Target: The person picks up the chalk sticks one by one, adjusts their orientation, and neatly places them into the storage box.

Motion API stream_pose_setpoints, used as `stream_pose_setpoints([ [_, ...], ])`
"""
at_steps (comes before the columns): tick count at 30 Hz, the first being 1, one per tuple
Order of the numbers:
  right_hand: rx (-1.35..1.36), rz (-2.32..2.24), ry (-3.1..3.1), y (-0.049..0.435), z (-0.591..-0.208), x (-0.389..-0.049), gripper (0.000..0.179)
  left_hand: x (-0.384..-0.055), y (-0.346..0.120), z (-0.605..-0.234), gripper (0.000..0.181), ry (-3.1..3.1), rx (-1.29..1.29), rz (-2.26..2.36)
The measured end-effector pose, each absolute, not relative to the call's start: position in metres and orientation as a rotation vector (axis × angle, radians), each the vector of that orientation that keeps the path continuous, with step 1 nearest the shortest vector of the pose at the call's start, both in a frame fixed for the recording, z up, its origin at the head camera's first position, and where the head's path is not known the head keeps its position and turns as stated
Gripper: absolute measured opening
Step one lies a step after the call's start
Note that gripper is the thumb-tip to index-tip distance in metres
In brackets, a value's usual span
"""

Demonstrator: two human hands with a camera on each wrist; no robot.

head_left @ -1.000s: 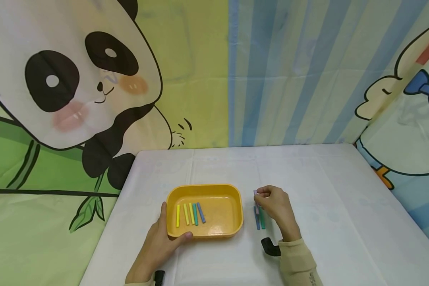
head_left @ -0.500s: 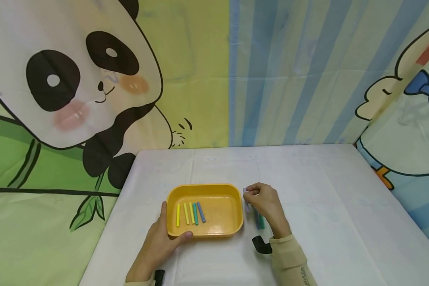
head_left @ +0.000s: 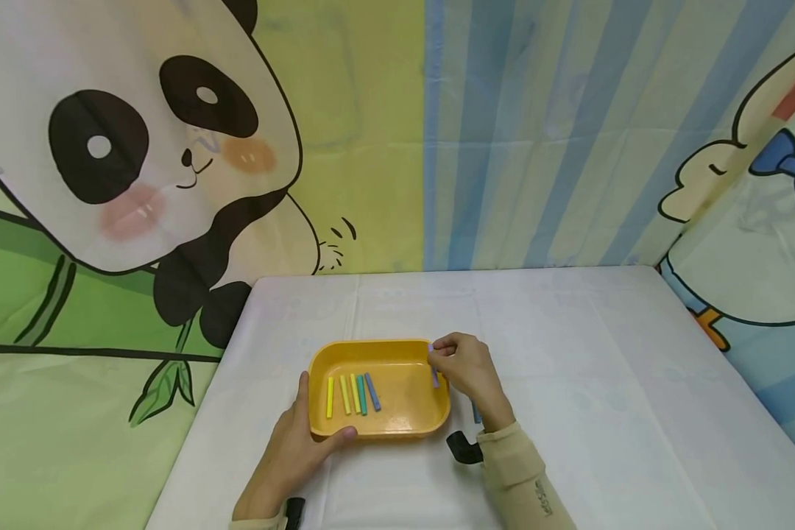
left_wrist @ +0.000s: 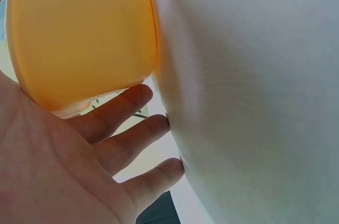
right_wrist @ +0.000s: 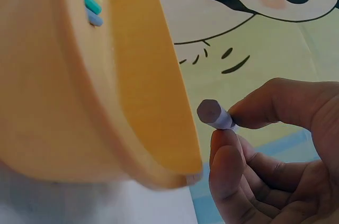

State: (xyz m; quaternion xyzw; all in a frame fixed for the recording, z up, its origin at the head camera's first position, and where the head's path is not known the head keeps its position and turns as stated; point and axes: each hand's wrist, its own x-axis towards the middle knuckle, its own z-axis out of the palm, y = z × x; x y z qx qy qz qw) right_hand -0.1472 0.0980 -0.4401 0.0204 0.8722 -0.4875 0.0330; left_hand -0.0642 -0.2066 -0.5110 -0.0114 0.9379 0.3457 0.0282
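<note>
Across comes the right hand [head_left: 465,364], fingers pinching a purple stick [head_left: 435,378], to the yellow tray [head_left: 404,401] the left hand [head_left: 298,445] grips, now nearer the 5 sticks [head_left: 355,394] inside

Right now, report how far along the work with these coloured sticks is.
Looks done: three yellow sticks, a teal stick and a blue stick lie in the orange tray. In hand: the right hand pinches a purple stick at the tray's right end. Apparently left: at least another blue stick, partly hidden, on the white table.
</note>
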Motion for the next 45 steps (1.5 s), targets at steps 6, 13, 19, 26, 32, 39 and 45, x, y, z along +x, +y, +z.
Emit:
stream_pose_setpoints([
  [6, 0.057, -1.539, 2.625, 0.087, -0.443, -0.149, 0.019, -0.064, -0.207, -0.512, 0.130, 2.902, -0.023, 1.075],
  [13, 0.021, -1.504, 2.652, 0.075, -0.445, -0.152, 0.019, -0.064, -0.208, -0.512, 0.128, 2.914, -0.008, 1.083],
  [19, -0.027, -1.509, 2.621, 0.061, -0.444, -0.152, 0.018, -0.064, -0.208, -0.511, 0.129, 2.898, -0.019, 1.085],
  [26, -0.018, -1.461, 2.594, 0.042, -0.444, -0.154, 0.018, -0.065, -0.208, -0.511, 0.129, 2.884, -0.024, 1.093],
  [32, 0.007, -1.457, 2.556, 0.031, -0.453, -0.155, 0.015, -0.066, -0.208, -0.511, 0.129, 2.891, -0.013, 1.090],
  [39, 0.029, -1.412, 2.569, 0.019, -0.459, -0.153, 0.016, -0.066, -0.207, -0.511, 0.129, 2.892, -0.015, 1.098],
  [45, 0.026, -1.385, 2.535, 0.014, -0.464, -0.152, 0.014, -0.065, -0.208, -0.511, 0.130, 2.895, -0.013, 1.094],
])
